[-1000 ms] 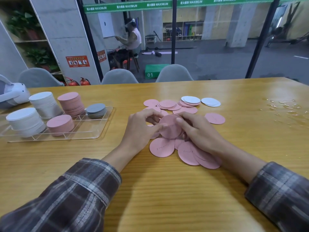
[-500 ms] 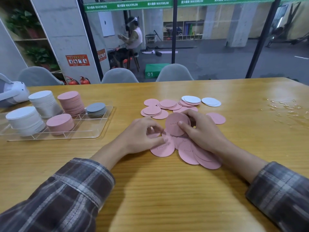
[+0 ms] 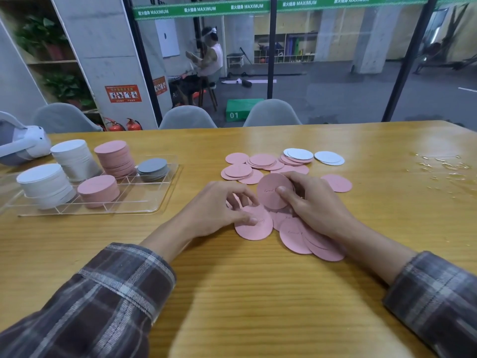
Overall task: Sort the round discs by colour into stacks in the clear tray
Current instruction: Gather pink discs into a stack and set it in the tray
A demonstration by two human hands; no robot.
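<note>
At far left, five stacks (image 3: 113,157) are standing in the clear tray (image 3: 144,202); my right hand (image 3: 317,205) is pinching a pink disc (image 3: 271,192), my left hand (image 3: 216,208) is curling over the many loose discs (image 3: 296,236) awaiting sorting, its grip unclear.

A white headset (image 3: 22,144) rests at the wooden worktop's (image 3: 258,293) far left edge. Three grey chairs (image 3: 187,117) line its far side. Water droplets (image 3: 442,164) glisten far right.

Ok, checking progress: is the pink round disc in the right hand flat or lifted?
Lifted and tilted: the right hand pinches the pink round disc above the pile.
</note>
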